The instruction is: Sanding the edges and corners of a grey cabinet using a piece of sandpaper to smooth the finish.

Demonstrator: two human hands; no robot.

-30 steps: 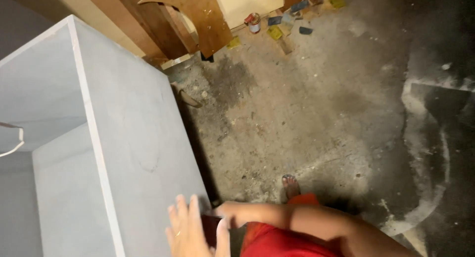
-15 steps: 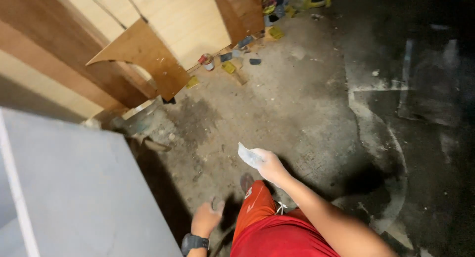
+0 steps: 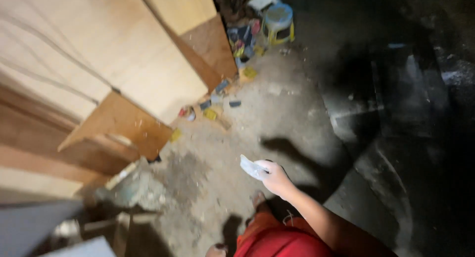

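My right hand [image 3: 275, 178] is stretched out over the dusty concrete floor [image 3: 292, 113]. It is closed around a small pale crumpled sheet [image 3: 251, 167] that sticks out to the left of the fingers. Only a sliver of my left hand [image 3: 216, 250] shows at the bottom edge, beside my red shorts [image 3: 279, 242]; its fingers are cut off by the frame. One foot [image 3: 258, 199] shows just below the right hand.
Large plywood sheets [image 3: 123, 54] lean along the left. A grey cabinet corner [image 3: 34, 227] sits at bottom left beside a rubble pile [image 3: 133, 190]. Small tins and scraps [image 3: 213, 106] litter the floor, and a small stool [image 3: 278, 20] stands at the top.
The view has swung up and to the right, so the grey cabinet has nearly left the frame. My right hand still holds the pale sheet; my left hand has dropped to the bottom edge.
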